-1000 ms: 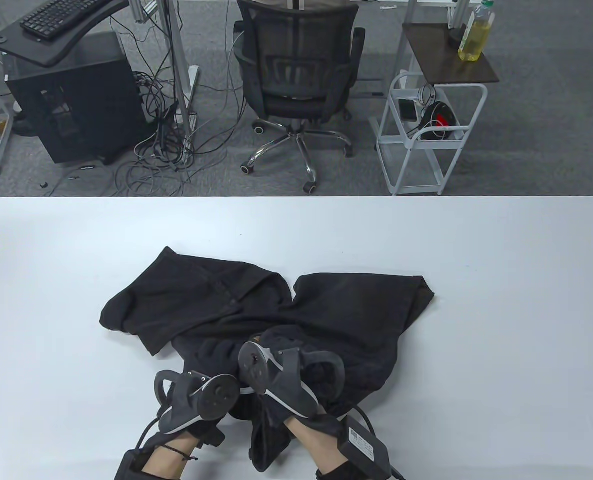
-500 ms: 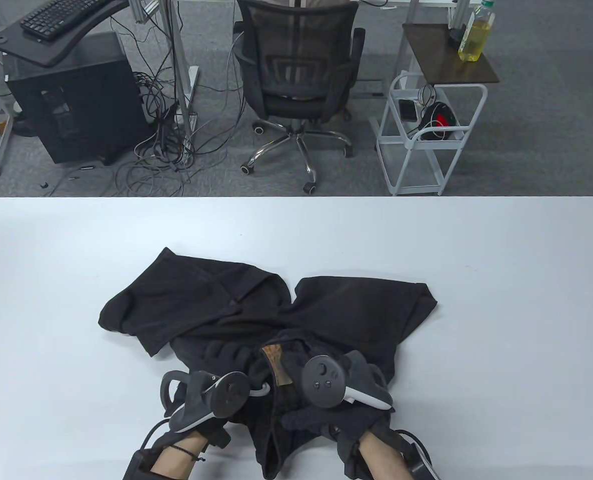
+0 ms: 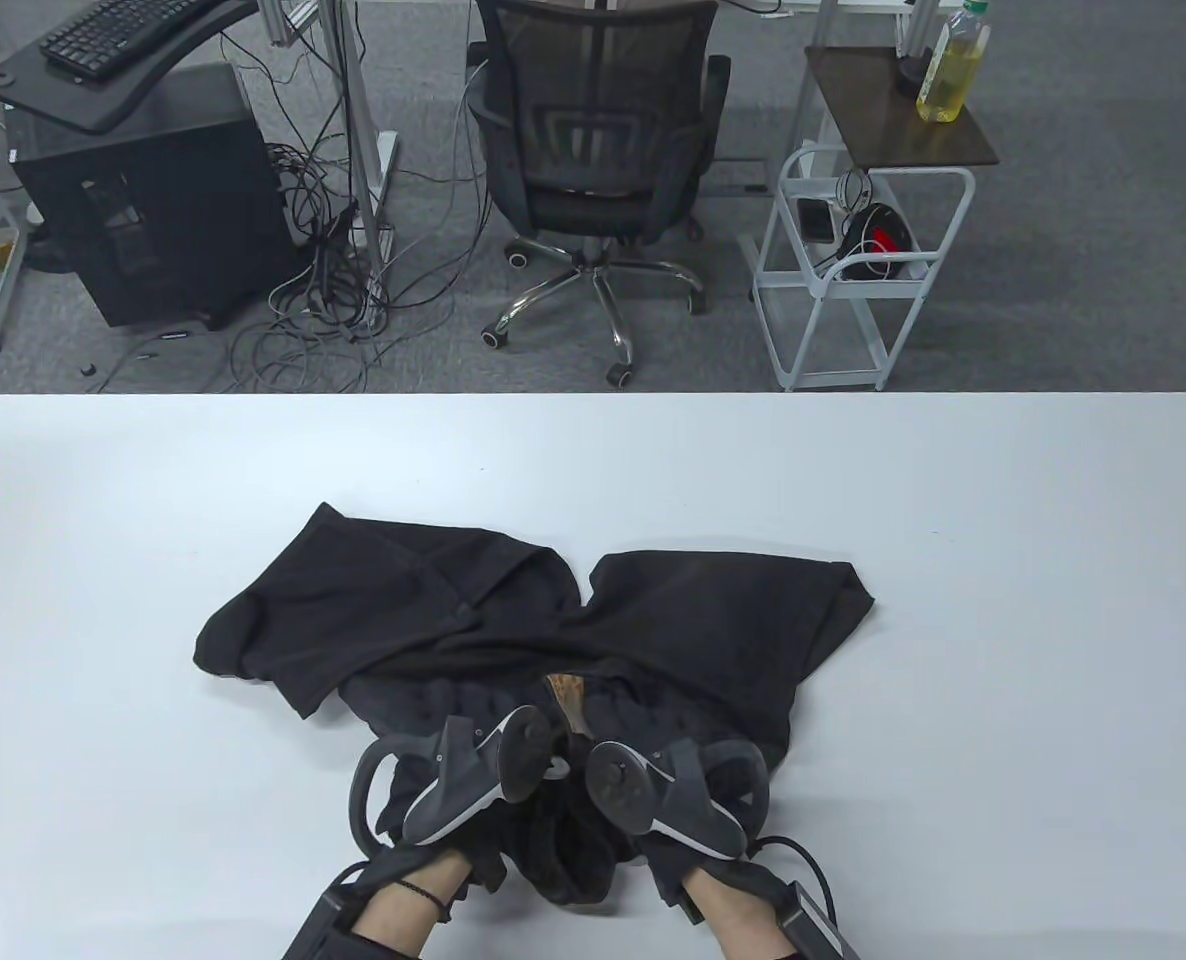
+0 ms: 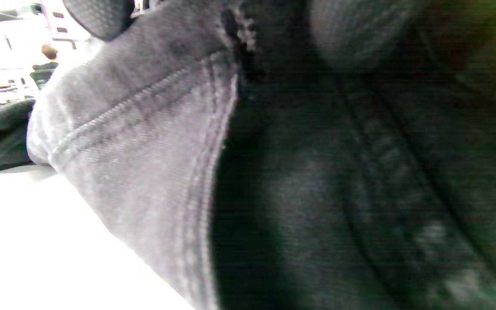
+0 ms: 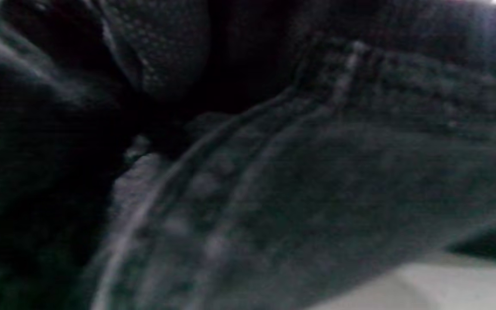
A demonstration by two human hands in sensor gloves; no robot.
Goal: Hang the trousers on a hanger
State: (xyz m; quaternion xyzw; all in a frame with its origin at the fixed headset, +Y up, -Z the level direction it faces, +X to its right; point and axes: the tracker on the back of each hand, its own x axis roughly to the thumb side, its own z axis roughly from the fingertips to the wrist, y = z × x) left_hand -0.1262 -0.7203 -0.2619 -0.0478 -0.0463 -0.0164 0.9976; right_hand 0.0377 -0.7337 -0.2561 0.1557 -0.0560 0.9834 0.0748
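Note:
Black trousers (image 3: 653, 620) lie crumpled on the white table (image 3: 953, 600), with the legs folded out to left and right and the waistband toward me. A brown leather patch (image 3: 564, 698) shows at the waistband. My left hand (image 3: 458, 765) and right hand (image 3: 648, 790) sit close together on the waistband, their fingers hidden under the trackers and in the cloth. In the left wrist view a gloved finger (image 4: 351, 34) presses on the stitched denim (image 4: 144, 163). In the right wrist view a finger (image 5: 166, 56) lies against the denim (image 5: 317, 172). I see no plain hanger.
A small white curved piece (image 3: 553, 767) shows between the two trackers; I cannot tell what it is. Beyond the far table edge stand an office chair (image 3: 593, 150) and a white cart (image 3: 853, 280). Glove cables trail at the front edge.
My right hand has swung out to the right and come back left, close to my left hand. The waistband is now bunched between them and the brown patch has come into view.

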